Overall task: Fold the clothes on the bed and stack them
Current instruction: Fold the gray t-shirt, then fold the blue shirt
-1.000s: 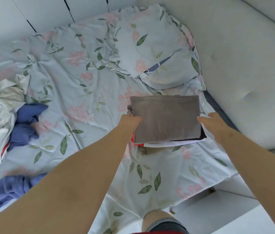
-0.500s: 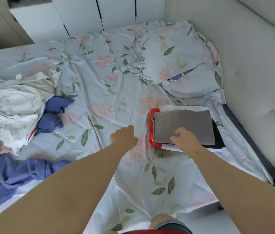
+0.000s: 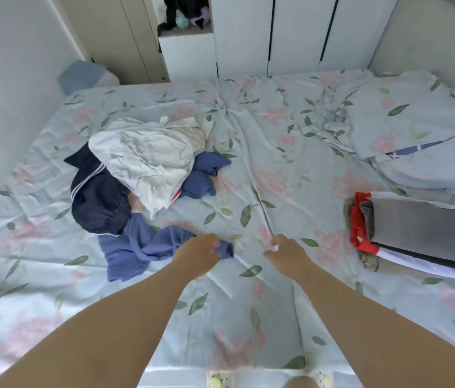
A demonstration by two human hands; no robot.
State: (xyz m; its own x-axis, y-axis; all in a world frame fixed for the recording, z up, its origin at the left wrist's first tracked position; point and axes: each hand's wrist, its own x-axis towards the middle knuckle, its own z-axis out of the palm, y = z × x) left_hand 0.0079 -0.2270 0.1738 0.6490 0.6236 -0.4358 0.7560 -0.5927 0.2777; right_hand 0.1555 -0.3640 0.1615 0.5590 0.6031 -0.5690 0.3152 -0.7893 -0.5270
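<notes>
The job looks partly done. A stack of folded clothes (image 3: 422, 228), grey on top with red, white and black layers showing under it, sits squared up by the right edge of the bed (image 3: 276, 163), just below the pillow (image 3: 416, 141). What is left lies in a loose heap toward the left side of the bed: a crumpled white garment (image 3: 148, 163) on top, a dark navy garment (image 3: 95, 205) with white stripes under it, and a blue garment (image 3: 137, 253) trailing out toward the near edge. More blue cloth (image 3: 204, 177) pokes out beside the white one; whether it is a separate piece cannot be told. So at least three pieces remain unfolded. The left hand (image 3: 197, 252) is at the end of the blue garment with its fingers loosely curled over the tip of the cloth, though a real grip cannot be made out. The right hand (image 3: 285, 253) hovers just beside it over bare sheet, fingers relaxed, holding nothing. The blue garment is probably next.
</notes>
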